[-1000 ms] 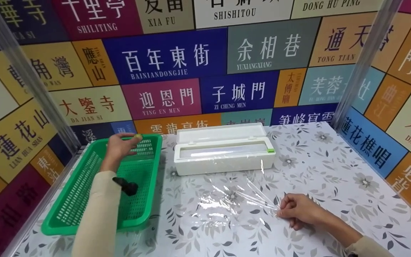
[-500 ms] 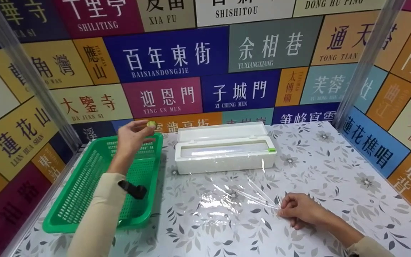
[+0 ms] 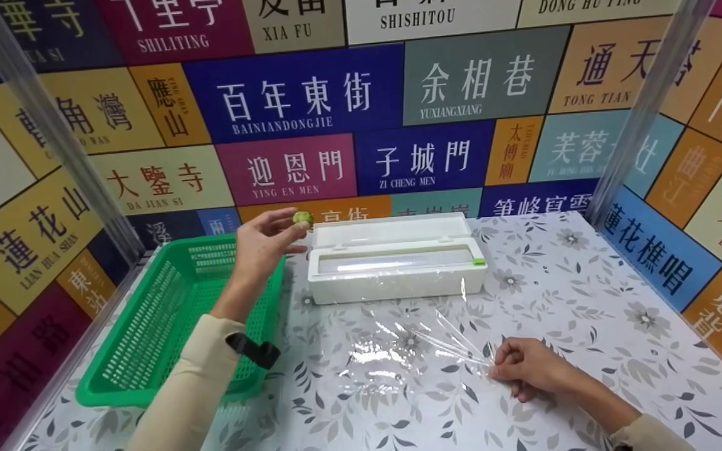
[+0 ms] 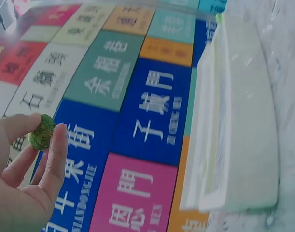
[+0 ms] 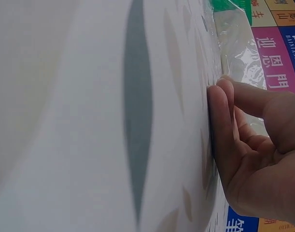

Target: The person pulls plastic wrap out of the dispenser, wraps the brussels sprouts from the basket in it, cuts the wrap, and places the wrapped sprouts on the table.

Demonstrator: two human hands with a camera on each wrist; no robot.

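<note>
I am pinching the small green ball [image 3: 302,218] in my left hand [image 3: 262,247], left of centre, carrying it steadily toward the cling film [image 3: 398,341], whose edge my right hand [image 3: 527,368] is pinching flat on the table at lower right.

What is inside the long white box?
The white box has its lid up. Inside lies a shiny roll of clear film. The roll's underside and the box floor are hidden.

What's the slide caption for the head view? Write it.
Left hand pinches small green ball above green plastic basket; right hand holds clear film sheet.
</note>
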